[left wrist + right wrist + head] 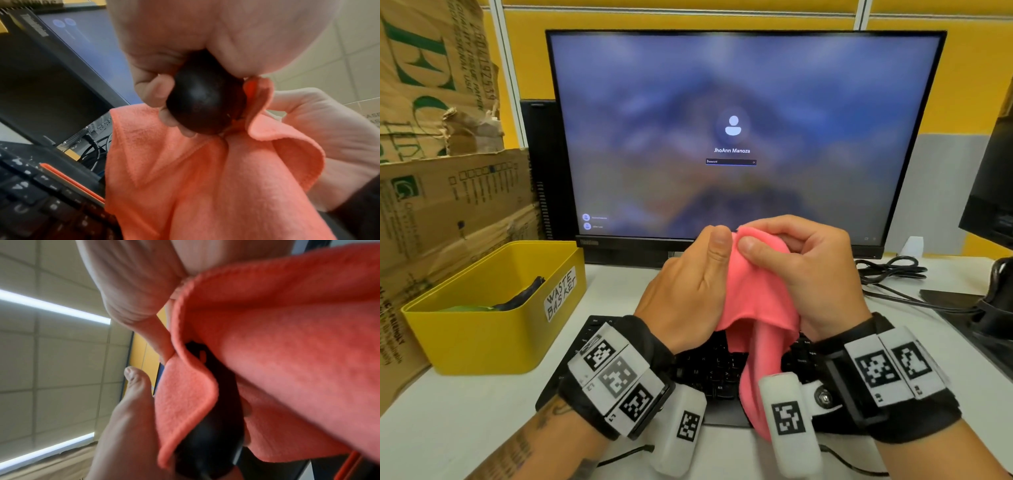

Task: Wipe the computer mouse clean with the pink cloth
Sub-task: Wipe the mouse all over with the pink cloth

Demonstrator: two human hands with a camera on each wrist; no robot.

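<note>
Left hand (185,48) grips rounded black plastic computer mouse (205,97); right hand (804,270) pinches soft pink cloth (756,294) against it, above black keyboard (709,370).

Head above, wrists beneath hands (739,274)

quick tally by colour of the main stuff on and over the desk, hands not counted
pink: 1, the pink cloth
black: 3, the computer mouse, keyboard, monitor
yellow: 1, the waste basket
brown: 2, the cardboard boxes
total: 7
</note>
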